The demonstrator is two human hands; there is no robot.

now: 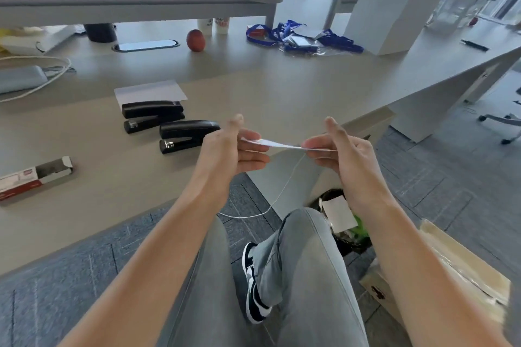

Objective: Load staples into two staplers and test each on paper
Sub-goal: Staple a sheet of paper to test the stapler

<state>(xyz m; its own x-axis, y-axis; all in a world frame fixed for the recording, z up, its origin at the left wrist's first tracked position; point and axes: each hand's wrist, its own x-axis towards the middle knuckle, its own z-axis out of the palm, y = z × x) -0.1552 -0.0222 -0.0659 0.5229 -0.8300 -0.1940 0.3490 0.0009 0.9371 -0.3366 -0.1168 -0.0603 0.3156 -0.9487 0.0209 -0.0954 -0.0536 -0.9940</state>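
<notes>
Pinching a slip of paper (277,144) edge-on between them, the left hand (231,149) and right hand (342,151) hold it past the desk (253,79) edge; beyond lie two black staplers (187,136) (153,115), then a white sheet (150,92)

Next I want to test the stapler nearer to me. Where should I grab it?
Grip the nearer stapler across its long top arm, coming down from above. It sits upright on the desk, and the other stapler crowds its far-left side.
</notes>
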